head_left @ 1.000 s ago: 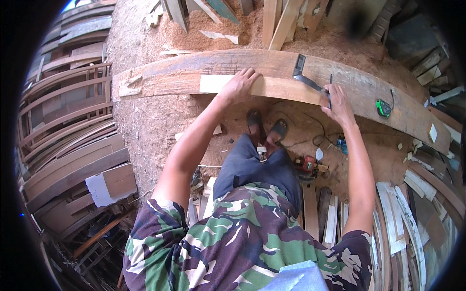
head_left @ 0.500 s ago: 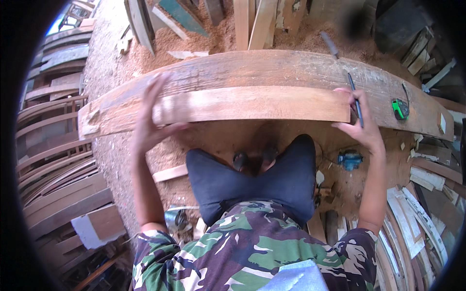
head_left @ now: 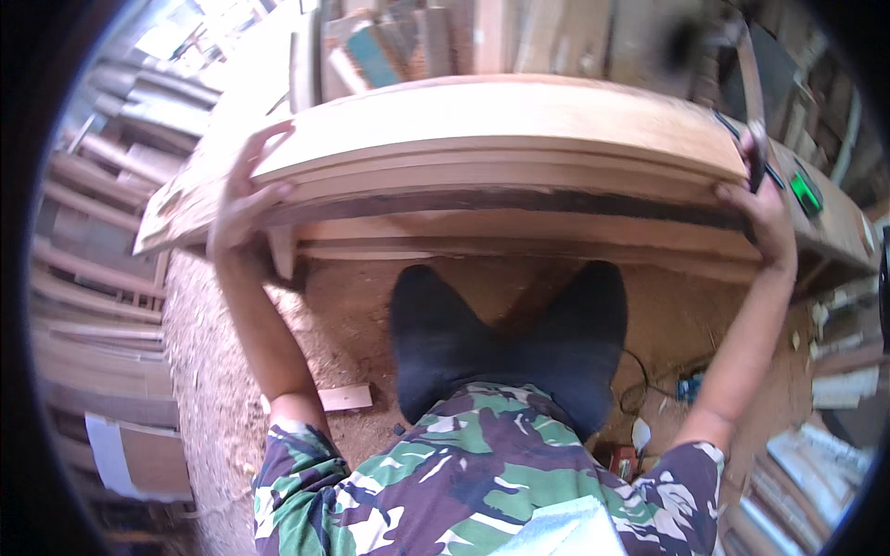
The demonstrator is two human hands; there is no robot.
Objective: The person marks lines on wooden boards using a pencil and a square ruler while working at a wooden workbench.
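A long pale curved wooden plank (head_left: 501, 125) lies on top of a wider curved wooden workpiece (head_left: 519, 227) in front of me. My left hand (head_left: 243, 199) grips the plank's left end, thumb under and fingers over the edge. My right hand (head_left: 762, 208) holds the plank's right end and also has a dark pencil-like tool (head_left: 753, 153) sticking up between the fingers. I am bent over it, my dark trousers (head_left: 505, 338) and camouflage shirt (head_left: 482, 482) below.
Sawdust covers the ground (head_left: 222, 371). Stacked curved timber frames (head_left: 93, 241) stand at the left. A green tool (head_left: 805, 195) lies on the workpiece at the right. A small wood offcut (head_left: 343, 397) and a blue tool (head_left: 691, 385) lie on the ground. Boards lean at the back (head_left: 445, 42).
Both hands have taken hold of the plank's ends and the plank has come up closer to me; my head has dropped lower over the work.
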